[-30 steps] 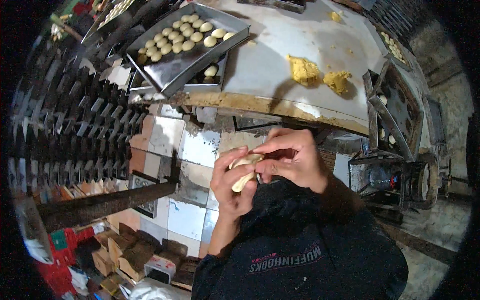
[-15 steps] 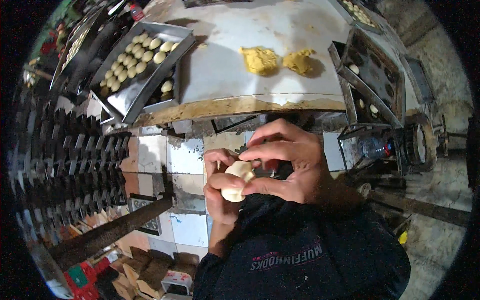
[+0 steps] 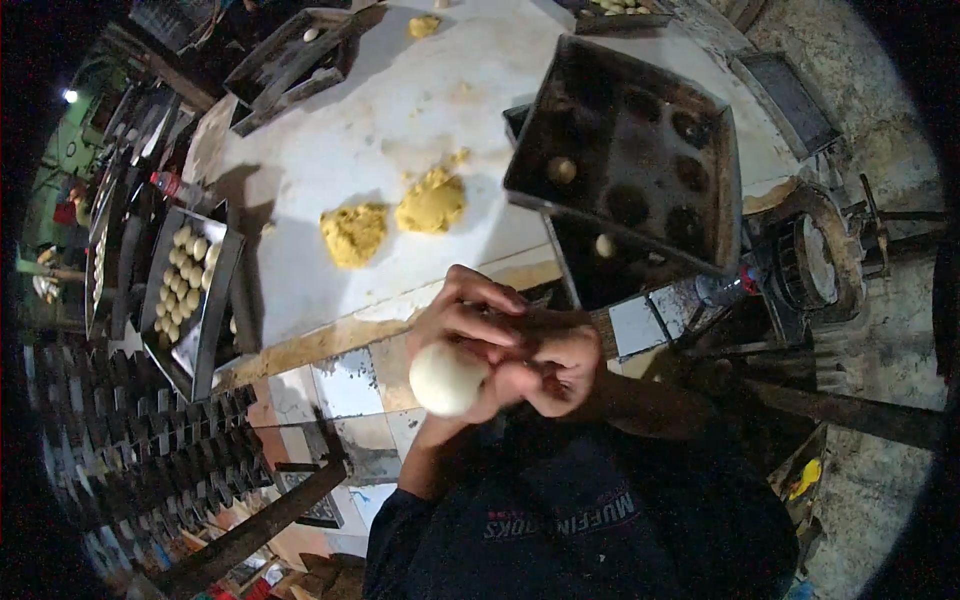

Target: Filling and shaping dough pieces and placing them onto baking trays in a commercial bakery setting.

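Observation:
A smooth, pale, round dough ball (image 3: 445,380) is held in front of my chest, bulging out on the left side of my joined hands. My left hand (image 3: 465,315) grips it, fingers curled over the top. Pressed against it from the right is my right hand (image 3: 560,362), its fingers bent and drawn together by the ball; exactly where its fingertips meet the dough is hidden. Beyond the hands, two crumbly yellow lumps (image 3: 353,237) lie side by side on the white worktable (image 3: 310,185).
Right of the lumps, a dark metal tray (image 3: 640,150) rests askew on another tray, with one dough ball in each. At the left, a tray (image 3: 225,290) holds several dough balls. The table's wooden front edge (image 3: 330,338) runs just beyond my hands. A slatted dark stack (image 3: 130,430) stands lower left.
The view has turned toward the right, so the trays and yellow lumps sit further left. The dough went from creased to a smooth round side showing, and my right hand's fingers have closed in.

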The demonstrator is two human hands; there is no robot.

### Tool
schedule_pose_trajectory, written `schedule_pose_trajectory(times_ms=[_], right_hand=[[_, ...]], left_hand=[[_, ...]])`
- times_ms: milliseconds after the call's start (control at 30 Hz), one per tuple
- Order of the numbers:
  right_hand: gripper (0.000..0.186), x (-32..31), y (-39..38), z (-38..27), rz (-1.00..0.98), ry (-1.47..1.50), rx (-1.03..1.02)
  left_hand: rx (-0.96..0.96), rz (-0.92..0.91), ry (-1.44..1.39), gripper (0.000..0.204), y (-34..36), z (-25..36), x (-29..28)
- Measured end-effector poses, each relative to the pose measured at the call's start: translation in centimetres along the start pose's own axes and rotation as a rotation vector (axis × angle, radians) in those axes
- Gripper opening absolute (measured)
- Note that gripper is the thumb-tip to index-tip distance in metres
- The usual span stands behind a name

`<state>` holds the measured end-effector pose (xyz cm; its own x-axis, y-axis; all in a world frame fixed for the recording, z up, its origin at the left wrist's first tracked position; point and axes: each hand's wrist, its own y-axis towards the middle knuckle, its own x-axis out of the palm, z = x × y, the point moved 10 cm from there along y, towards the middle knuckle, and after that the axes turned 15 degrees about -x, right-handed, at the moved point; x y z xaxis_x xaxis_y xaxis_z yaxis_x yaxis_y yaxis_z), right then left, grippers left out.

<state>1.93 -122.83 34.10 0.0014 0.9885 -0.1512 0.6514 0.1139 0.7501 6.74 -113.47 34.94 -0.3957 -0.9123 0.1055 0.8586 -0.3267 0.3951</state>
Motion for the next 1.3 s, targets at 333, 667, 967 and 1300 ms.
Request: schedule_pose_trajectory(times_ms=[333, 667, 967, 1300], right_hand=[[0.025, -8.8, 2.1, 1.9, -0.336, -0.549, -0.18], [0.024, -21.0, 5.9, 24.1, -0.112, -0.617, 0.064], [0.057, -18.8, 2.9, 31.8, -0.637, -0.763, 0.135], [0.043, -12.8, 2.4, 17.4, 0.183, -0.638, 0.301]], left_hand=[[-0.688, 0.034, 0.178, 0.02, 2.0, -21.0, 7.1], [-0.783, 0.043, -0.066, 0.044, 2.4, -15.4, 1.7], [-0.729, 0.654, -0.071, 0.023, -10.7, -15.2, -19.3], [-0.282, 0.908, 1.629, 0.025, -11.0, 4.4, -53.2]])
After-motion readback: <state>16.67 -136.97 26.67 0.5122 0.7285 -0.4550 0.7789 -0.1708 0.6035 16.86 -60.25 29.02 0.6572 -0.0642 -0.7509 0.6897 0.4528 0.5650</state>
